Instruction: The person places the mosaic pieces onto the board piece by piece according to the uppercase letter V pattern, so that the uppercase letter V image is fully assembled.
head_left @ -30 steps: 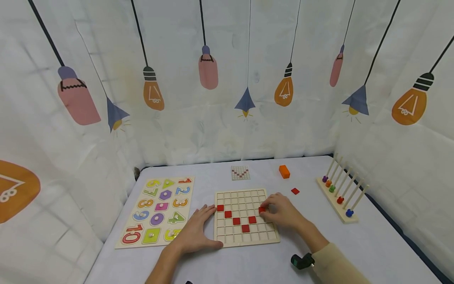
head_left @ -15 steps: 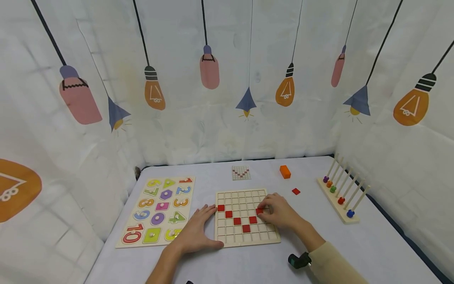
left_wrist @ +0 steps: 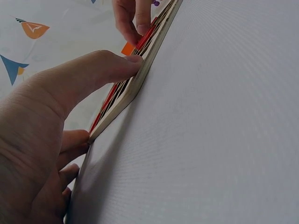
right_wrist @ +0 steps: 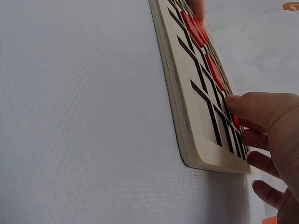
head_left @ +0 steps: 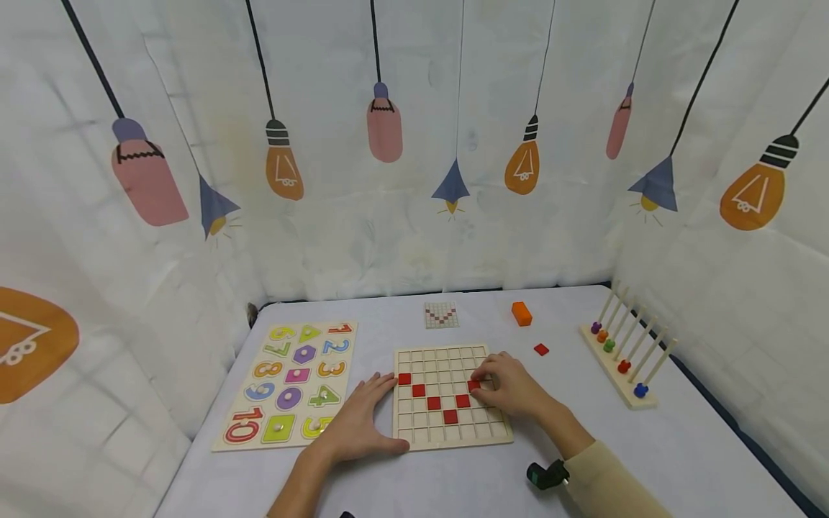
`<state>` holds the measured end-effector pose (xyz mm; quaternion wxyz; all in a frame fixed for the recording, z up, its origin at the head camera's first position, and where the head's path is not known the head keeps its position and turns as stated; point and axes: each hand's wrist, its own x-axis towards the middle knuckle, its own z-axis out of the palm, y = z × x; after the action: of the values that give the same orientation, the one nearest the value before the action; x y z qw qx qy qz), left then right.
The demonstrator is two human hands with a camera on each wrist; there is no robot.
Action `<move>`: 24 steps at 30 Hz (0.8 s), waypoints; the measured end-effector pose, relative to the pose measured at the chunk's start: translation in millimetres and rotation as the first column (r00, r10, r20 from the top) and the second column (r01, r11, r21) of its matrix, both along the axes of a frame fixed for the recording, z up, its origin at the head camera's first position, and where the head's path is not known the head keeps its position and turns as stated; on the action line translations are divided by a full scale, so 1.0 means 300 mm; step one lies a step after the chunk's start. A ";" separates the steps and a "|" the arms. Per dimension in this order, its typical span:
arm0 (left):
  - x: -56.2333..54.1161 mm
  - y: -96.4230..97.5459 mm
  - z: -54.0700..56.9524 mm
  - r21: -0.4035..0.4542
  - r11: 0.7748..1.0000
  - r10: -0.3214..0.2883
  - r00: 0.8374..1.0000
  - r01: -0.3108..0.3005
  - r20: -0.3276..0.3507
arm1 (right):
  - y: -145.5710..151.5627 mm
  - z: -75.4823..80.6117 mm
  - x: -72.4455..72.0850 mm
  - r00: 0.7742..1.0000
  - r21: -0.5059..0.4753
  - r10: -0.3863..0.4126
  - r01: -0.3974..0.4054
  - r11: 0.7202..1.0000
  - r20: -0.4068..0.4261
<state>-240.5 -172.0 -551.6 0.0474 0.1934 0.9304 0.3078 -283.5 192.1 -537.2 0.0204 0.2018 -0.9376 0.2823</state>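
Note:
A square wooden grid board [head_left: 482, 434] lies on the white table, with several red square tiles [head_left: 450, 416] set in its cells in a slanting line. My left hand [head_left: 356, 424] rests against the board's left side, fingers extended along the edge and the thumb [left_wrist: 126, 65] on its near left corner. Over the right part of the grid, my right hand [head_left: 514, 388] pinches a red tile [head_left: 473, 385] between thumb and fingers, down at a cell. In the right wrist view, the thumb [right_wrist: 247, 103] partly hides this tile.
A small pattern card [head_left: 441, 315] lies behind the board. An orange block [head_left: 521, 314] and a loose red tile [head_left: 541, 350] lie at back right. A number and shape puzzle [head_left: 294, 388] sits left; a peg stand with coloured beads [head_left: 618, 363] stands right.
My right hand has shifted slightly left with the red tile, then stayed over the same cell. The left hand has kept its place on the board.

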 end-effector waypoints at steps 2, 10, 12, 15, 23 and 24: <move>-0.001 0.000 -0.001 -0.001 1.000 -0.001 1.000 0.001 -0.003 | 0.002 0.000 0.001 1.000 -0.002 0.001 -0.001 1.000 0.003; 0.000 0.001 0.001 0.003 1.000 -0.005 1.000 0.005 -0.007 | 0.006 -0.003 -0.002 1.000 -0.004 0.008 -0.008 1.000 0.004; 0.000 0.001 0.001 0.003 1.000 -0.006 1.000 0.006 -0.007 | 0.009 -0.003 -0.002 1.000 -0.006 0.012 -0.012 1.000 0.000; 0.000 0.000 0.000 0.001 1.000 -0.005 1.000 0.005 -0.006 | 0.016 -0.002 0.000 1.000 -0.011 0.012 -0.012 1.000 -0.006; -0.001 0.000 -0.002 0.001 1.000 -0.005 1.000 0.005 -0.006 | 0.058 0.001 0.013 0.998 -0.029 -0.057 0.057 0.998 0.026; -0.001 0.000 -0.002 -0.002 1.000 -0.004 1.000 0.004 -0.006 | 0.066 0.001 0.015 0.997 -0.032 -0.066 0.067 0.997 0.030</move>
<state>-240.7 -172.1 -552.3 0.0455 0.1963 0.9303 0.3064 -279.1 211.7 -537.0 0.0196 0.1660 -0.9393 0.2995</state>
